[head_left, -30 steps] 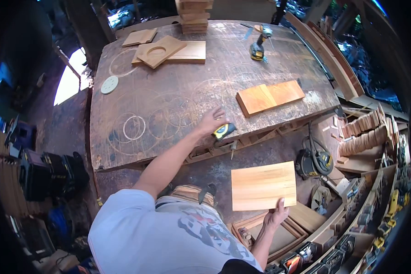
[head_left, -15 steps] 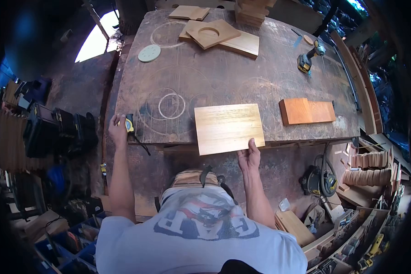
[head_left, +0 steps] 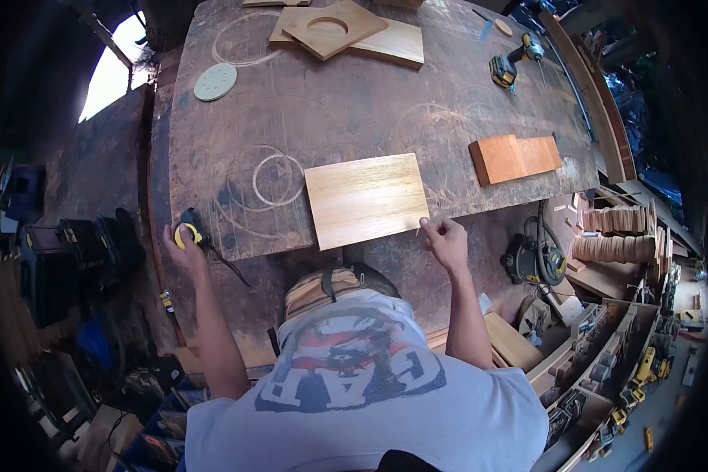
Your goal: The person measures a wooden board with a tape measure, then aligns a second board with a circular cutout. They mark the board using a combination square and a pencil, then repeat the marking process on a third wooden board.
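Observation:
My left hand (head_left: pixel 182 245) is closed around a yellow and black tape measure (head_left: pixel 189 234) at the left front corner of the workbench (head_left: pixel 354 126). A dark strap hangs from the tape measure. A pale rectangular board (head_left: pixel 367 200) lies at the bench's front edge. Beside its lower right corner is my right hand (head_left: pixel 445 241), thumb and index finger pinched near the board's corner; whether they hold something small is hard to make out.
An orange-brown block (head_left: pixel 516 159) and a cordless drill (head_left: pixel 516 63) sit on the right. Farther back are a board with a round hole (head_left: pixel 337 29) and a sanding disc (head_left: pixel 215 82). A hose machine (head_left: pixel 533 253) stands below the bench's right side.
The view has shifted. My right hand has let go of the board's lower right part, and the board now rests on the bench. The tape measure remains in my left hand.

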